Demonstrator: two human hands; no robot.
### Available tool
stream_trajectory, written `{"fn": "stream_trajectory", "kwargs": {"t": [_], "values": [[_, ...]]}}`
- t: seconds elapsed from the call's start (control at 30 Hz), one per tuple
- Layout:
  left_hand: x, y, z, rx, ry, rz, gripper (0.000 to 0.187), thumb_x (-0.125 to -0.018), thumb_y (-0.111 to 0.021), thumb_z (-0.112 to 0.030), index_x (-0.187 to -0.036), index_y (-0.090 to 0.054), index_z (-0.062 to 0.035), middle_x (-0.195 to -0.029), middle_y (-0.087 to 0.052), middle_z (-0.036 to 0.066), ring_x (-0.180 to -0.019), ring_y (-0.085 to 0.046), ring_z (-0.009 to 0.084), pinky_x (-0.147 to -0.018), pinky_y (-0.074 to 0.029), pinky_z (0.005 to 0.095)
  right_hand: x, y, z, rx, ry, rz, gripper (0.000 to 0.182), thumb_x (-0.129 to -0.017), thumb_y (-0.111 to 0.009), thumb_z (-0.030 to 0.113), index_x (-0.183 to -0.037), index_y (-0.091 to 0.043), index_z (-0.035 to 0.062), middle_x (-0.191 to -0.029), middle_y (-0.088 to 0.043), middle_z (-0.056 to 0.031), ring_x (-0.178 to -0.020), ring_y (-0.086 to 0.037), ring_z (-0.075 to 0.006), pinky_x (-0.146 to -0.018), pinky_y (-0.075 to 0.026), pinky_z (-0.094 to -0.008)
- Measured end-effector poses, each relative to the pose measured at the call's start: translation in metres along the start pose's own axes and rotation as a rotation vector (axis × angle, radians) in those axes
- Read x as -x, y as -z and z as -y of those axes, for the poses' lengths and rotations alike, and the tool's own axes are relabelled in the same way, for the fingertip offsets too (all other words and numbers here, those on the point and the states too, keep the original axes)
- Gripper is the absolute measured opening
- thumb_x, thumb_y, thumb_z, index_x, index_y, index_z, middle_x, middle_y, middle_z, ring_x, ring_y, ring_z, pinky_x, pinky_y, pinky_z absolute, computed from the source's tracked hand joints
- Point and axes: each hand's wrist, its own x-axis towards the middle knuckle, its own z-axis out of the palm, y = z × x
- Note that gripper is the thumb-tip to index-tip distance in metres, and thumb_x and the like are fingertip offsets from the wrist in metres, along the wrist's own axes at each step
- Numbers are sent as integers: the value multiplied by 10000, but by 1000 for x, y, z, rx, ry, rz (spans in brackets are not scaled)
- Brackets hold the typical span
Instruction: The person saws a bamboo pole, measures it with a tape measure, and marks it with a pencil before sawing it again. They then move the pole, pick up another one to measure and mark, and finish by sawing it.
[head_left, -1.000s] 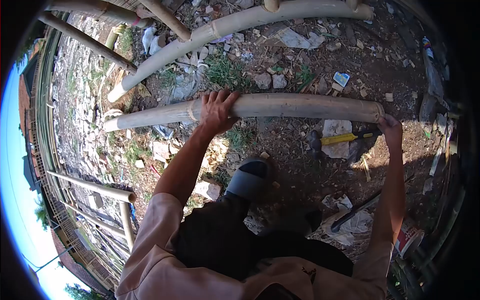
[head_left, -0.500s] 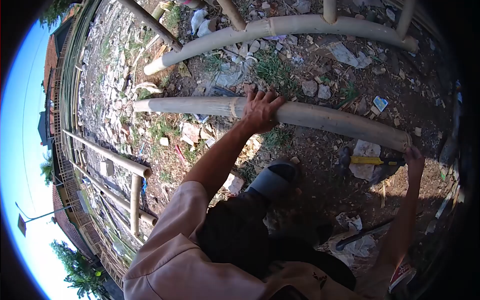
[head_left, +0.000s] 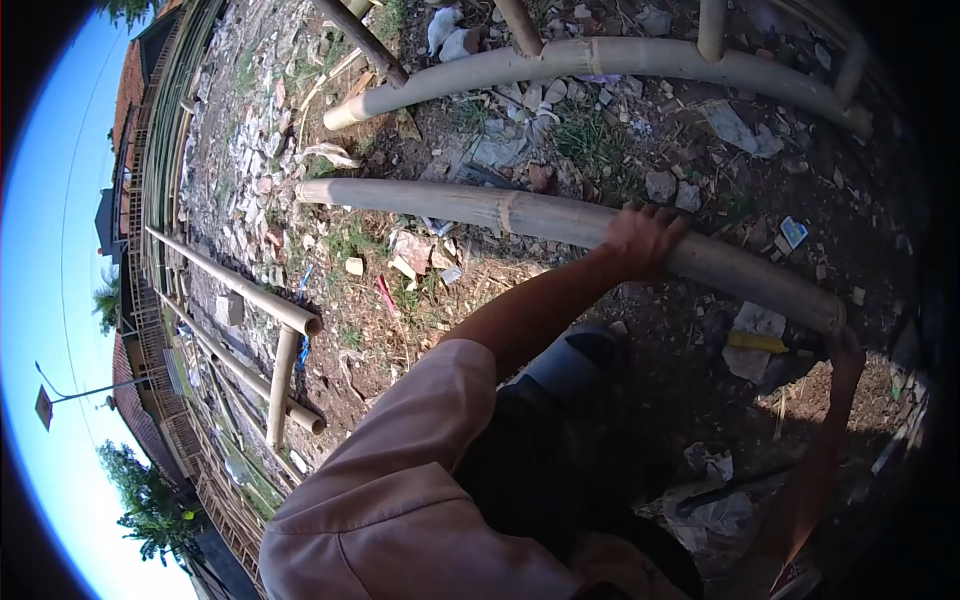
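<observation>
A long, pale bamboo pole (head_left: 430, 201) lies across in front of me, with a raised node ring left of its middle. My left hand (head_left: 645, 240) is wrapped over the pole right of that ring, fingers curled round the far side. At the pole's right end, my right hand (head_left: 847, 352) grips the rim; its fingertips are partly hidden in shade. Just below that end rests a hammer with a yellow handle (head_left: 757, 342), lying on a pale flat piece on the ground. My shoe (head_left: 583, 355) stands below the pole.
Beyond lies another bamboo pole (head_left: 640, 58) with upright sticks joined to it. To the left is a bamboo frame (head_left: 287, 375). Stones, wood chips and litter cover the ground. A dark bar (head_left: 725, 492) lies at lower right, and a bamboo fence (head_left: 160, 160) runs along the left.
My left hand has slid right along the pole, its fingers now closed round it rather than spread. My right hand stays at the end. The whole view has shifted slightly.
</observation>
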Motion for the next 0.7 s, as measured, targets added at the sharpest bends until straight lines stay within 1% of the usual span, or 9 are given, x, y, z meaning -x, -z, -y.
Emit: {"fn": "stream_trajectory", "kwargs": {"t": [0.1, 0.27, 0.3, 0.33, 0.37, 0.4, 0.53, 0.67, 0.7], "values": [[-4, 1, 5, -22, -4, -4, 862, -710, -851, -639, -1375, -575, -164, -1239, -691, 150, -1155, -694, 323, -988, -551, 472, 4, -3, 18, 23, -1, -22, 366, -1011, -746, 242, -1275, -706, -9, -1132, -719, -65, -1040, -668, -139, -896, -578, -296], [3, 5, -1, -55, -3, -62, 833, -718, -859, -621, -1358, -579, -167, -1253, -687, 138, -1098, -724, 330, -901, -602, 483, 23, -20, 38, 87, 47, -34, 344, -1007, -739, 286, -1218, -743, 15, -1055, -756, -63, -966, -672, -119, -838, -551, -303], [0, 6, -1, -49, 6, -2, 865, -713, -863, -625, -1387, -566, -171, -1264, -687, 130, -1073, -735, 327, -885, -609, 488, 30, -28, 43, 278, 174, -171, 343, -992, -745, 286, -1203, -744, 15, -1067, -771, -107, -967, -710, -171, -841, -552, -333], [1, 17, -9, 3, 42, 28, 823, -705, -893, -579, -1337, -572, -161, -1296, -668, 138, -1186, -686, 326, -958, -587, 479, 48, -43, 77, 482, 129, -308, 332, -975, -750, 278, -1195, -747, 28, -1097, -766, -163, -979, -741, -264, -846, -557, -363], [-1, 12, -7, -38, 18, -5, 829, -708, -890, -588, -1342, -570, -160, -1283, -674, 136, -1167, -699, 324, -933, -597, 480, 60, -50, 86, 482, 203, -344, 347, -972, -750, 295, -1212, -738, 44, -1117, -750, -186, -1001, -734, -339, -838, -563, -390], [-1, 8, -6, -54, -14, -47, 817, -709, -891, -590, -1332, -586, -159, -1254, -688, 131, -1151, -707, 325, -915, -604, 475, 73, -56, 99, 481, 338, -397, 368, -969, -752, 308, -1225, -726, 46, -1077, -741, -183, -980, -723, -363, -818, -564, -419], [1, 6, -5, -88, -70, -136, 809, -695, -911, -556, -1313, -609, -131, -1178, -715, 124, -1097, -726, 327, -905, -607, 455, 159, -70, 125, 581, 423, -491, 367, -954, -771, 312, -1213, -732, 55, -1036, -717, -173, -930, -715, -384, -796, -564, -438], [0, 15, -15, -124, -44, -74, 828, -695, -915, -534, -1331, -602, -106, -1178, -720, 131, -1067, -734, 326, -909, -606, 449, 260, -85, 87, 680, -43, -556, 389, -924, -806, 311, -1197, -746, 41, -1017, -709, -194, -943, -708, -392, -803, -566, -443], [1, 14, -15, -122, -38, -91, 833, -695, -917, -524, -1337, -601, -100, -1178, -722, 137, -1059, -737, 324, -906, -606, 452, 283, -93, 64, 528, -17, -665, 379, -925, -802, 294, -1193, -744, 32, -1014, -709, -196, -932, -708, -391, -805, -565, -447]]}}
